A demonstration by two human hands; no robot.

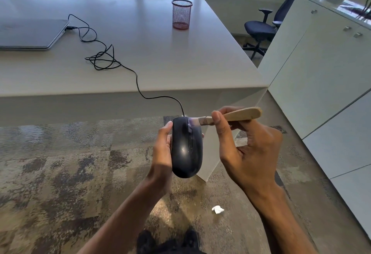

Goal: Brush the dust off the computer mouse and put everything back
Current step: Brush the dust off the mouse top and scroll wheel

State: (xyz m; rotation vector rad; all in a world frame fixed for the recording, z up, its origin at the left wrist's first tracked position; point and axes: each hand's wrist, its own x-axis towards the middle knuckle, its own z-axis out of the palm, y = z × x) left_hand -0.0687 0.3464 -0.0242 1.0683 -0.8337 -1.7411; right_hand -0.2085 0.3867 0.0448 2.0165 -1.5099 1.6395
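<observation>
Left hand (160, 153) gripping mouse (186, 149), right hand (249, 149) brush (230, 116) on it

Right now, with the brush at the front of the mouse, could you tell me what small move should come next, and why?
Probably draw the wooden-handled brush in the right hand back along the black corded mouse, held by the left hand: its bristles touch only the front by the scroll wheel, leaving the rear unswept.

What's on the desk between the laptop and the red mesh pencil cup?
In the head view, only the mouse's black cable, coiled loosely, lies between the laptop and the mesh cup; otherwise bare desk.
</observation>
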